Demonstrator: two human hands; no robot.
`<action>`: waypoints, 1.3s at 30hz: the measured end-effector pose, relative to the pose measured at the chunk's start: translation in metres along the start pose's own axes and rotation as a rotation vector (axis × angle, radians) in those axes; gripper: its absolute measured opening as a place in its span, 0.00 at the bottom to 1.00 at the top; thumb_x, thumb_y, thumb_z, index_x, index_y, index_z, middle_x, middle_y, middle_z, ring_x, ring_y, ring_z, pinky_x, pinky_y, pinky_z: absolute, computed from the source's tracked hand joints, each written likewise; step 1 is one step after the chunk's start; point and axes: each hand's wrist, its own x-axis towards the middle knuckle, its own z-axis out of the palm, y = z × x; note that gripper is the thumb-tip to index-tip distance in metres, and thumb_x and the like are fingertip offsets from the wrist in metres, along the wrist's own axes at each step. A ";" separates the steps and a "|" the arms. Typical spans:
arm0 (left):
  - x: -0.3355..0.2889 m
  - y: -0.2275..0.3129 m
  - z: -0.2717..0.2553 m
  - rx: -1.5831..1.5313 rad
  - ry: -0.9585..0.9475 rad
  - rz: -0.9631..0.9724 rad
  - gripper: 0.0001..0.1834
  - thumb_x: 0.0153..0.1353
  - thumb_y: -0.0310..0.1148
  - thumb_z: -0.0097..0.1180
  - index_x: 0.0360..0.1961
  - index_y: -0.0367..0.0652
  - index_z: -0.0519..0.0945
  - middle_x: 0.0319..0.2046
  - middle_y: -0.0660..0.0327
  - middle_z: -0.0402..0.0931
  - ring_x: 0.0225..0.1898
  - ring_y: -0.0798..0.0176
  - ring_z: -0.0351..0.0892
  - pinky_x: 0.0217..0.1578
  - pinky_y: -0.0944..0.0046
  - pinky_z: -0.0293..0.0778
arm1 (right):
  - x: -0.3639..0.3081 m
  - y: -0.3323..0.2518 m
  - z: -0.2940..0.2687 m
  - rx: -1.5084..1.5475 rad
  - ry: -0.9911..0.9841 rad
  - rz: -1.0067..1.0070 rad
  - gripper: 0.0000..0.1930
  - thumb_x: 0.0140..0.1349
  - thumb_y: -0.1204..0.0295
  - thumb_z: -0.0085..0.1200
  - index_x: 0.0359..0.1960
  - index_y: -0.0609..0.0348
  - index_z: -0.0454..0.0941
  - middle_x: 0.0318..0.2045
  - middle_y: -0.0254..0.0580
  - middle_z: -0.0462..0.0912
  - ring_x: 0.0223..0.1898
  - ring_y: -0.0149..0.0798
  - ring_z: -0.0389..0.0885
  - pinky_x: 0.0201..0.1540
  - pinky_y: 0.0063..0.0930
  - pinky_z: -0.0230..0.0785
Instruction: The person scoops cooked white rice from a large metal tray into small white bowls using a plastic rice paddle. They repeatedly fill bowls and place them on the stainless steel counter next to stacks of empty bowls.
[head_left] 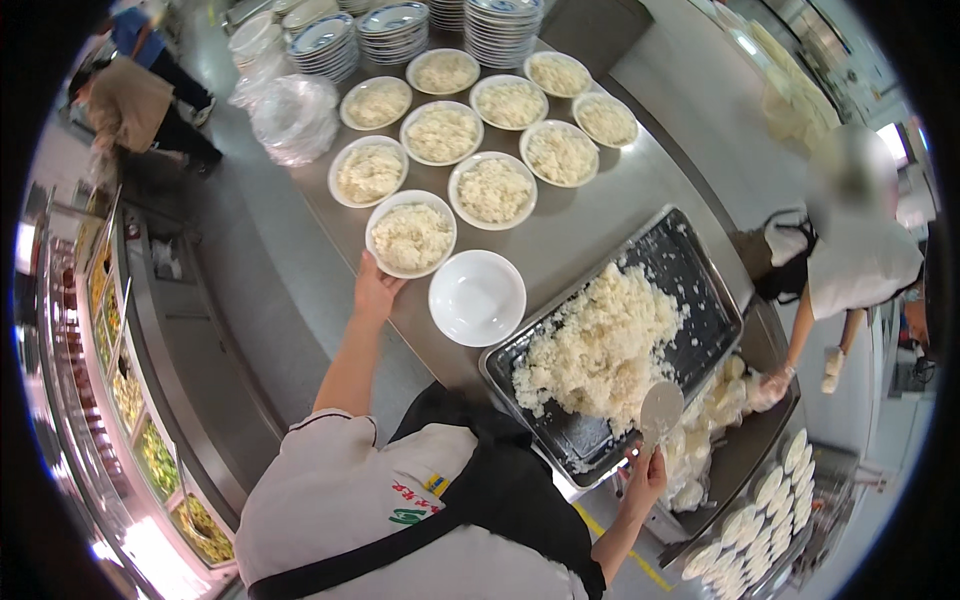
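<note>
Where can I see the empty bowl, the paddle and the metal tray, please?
Empty bowl (pixel 477 298): head view, middle of its inside.
Paddle (pixel 662 407): head view, on its round blade.
Metal tray (pixel 690 262): head view, bare part of its bottom.

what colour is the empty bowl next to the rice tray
The empty bowl is white inside; it shows best in the head view.

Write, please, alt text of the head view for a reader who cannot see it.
A person's left hand touches a rice bowl while the right hand holds a paddle at a tray of rice. An empty bowl and more filled bowls stand on the table.
</note>
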 end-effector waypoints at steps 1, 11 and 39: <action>0.003 0.002 -0.004 -0.027 -0.057 0.009 0.33 0.74 0.55 0.37 0.70 0.44 0.57 0.67 0.53 0.62 0.66 0.49 0.66 0.63 0.47 0.69 | -0.005 0.001 0.001 0.004 0.015 0.005 0.22 0.70 0.69 0.51 0.64 0.63 0.69 0.48 0.43 0.83 0.41 0.32 0.85 0.29 0.20 0.77; -0.060 -0.037 0.012 0.637 -0.144 -0.251 0.29 0.72 0.50 0.46 0.65 0.43 0.66 0.55 0.54 0.72 0.51 0.56 0.78 0.48 0.53 0.80 | 0.007 -0.009 -0.044 -0.256 0.148 -0.054 0.21 0.68 0.76 0.51 0.62 0.67 0.71 0.39 0.43 0.86 0.32 0.28 0.84 0.31 0.19 0.72; -0.173 -0.073 0.092 0.507 -0.231 -0.383 0.32 0.58 0.27 0.49 0.66 0.45 0.60 0.55 0.53 0.72 0.48 0.51 0.82 0.33 0.54 0.85 | 0.315 -0.079 0.048 -0.256 -0.878 0.122 0.16 0.64 0.67 0.61 0.52 0.59 0.82 0.34 0.39 0.88 0.29 0.26 0.85 0.28 0.19 0.76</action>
